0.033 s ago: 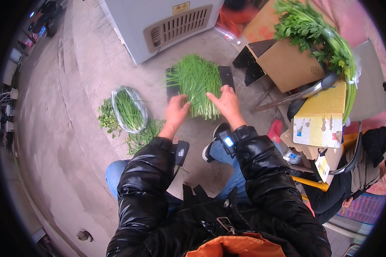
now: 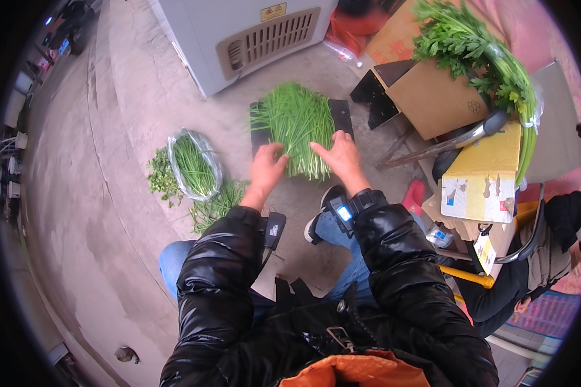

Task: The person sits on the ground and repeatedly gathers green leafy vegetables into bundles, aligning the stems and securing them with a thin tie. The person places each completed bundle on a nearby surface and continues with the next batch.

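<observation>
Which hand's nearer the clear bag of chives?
Left. The left hand is right of the bag, by the loose chive pile's near-left corner; the right hand is farther right, at its near-right corner.

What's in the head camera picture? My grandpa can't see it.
A person's left hand and right hand flank a pile of long greens on a black board. A plastic bag of greens sits to the left, celery at upper right.
</observation>
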### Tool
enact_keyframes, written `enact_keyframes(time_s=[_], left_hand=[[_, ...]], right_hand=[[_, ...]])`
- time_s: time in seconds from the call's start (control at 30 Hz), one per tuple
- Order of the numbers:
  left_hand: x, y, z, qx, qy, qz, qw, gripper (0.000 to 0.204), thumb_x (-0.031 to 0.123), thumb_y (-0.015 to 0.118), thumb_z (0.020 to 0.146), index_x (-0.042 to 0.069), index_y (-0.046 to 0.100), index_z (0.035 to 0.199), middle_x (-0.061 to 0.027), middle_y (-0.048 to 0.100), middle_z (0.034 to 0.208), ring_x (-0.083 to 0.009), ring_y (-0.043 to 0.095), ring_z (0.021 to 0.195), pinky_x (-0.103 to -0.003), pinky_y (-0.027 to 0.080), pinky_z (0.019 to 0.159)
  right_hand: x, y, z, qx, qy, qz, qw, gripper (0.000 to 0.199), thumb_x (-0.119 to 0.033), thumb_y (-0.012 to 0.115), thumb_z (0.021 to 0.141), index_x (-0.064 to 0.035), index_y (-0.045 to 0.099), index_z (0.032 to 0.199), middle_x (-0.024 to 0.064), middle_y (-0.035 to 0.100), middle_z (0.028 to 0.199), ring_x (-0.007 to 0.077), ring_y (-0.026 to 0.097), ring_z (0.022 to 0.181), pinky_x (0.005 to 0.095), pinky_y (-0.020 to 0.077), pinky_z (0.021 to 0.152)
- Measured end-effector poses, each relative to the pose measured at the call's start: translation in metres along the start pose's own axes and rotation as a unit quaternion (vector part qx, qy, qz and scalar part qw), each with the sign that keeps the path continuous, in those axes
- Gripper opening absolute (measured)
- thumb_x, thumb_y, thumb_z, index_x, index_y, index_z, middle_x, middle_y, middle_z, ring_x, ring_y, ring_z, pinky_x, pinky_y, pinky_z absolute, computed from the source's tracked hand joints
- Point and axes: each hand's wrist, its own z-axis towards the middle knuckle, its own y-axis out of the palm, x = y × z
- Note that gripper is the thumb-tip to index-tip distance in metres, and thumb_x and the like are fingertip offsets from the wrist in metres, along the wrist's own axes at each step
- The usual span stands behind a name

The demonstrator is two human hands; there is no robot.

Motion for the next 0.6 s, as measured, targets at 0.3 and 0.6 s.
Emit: enact_keyframes(time_s=[0.3, 0.6], left_hand=[[0.009, 0.013, 0.001, -0.019, 0.033, 0.014, 0.999, 0.038, 0.015, 0.068, 0.075, 0.003, 0.056, 0.110, -0.0068, 0.057, 0.080, -0.0163, 0.055, 0.069, -0.029, 0.047, 0.066], [0.018, 0.014, 0.002, 0.000, 0.016, 0.045, 0.999, 0.039, 0.014, 0.068, 0.074, 0.004, 0.055, 0.110, -0.0064, 0.056, 0.078, -0.0181, 0.055, 0.067, -0.031, 0.047, 0.065]], right_hand=[[0.014, 0.014, 0.003, 0.017, -0.038, -0.028, 0.999, 0.053, -0.036, 0.068, 0.067, 0.0032, 0.055, 0.101, 0.0201, 0.058, 0.096, 0.0365, 0.058, 0.092, 0.0427, 0.0471, 0.079], [0.049, 0.011, 0.027, -0.067, 0.069, 0.335, 0.937, 0.029, -0.022, 0.066, 0.073, 0.0036, 0.062, 0.087, 0.0142, 0.065, 0.075, 0.0213, 0.063, 0.070, 0.0323, 0.0490, 0.066]])
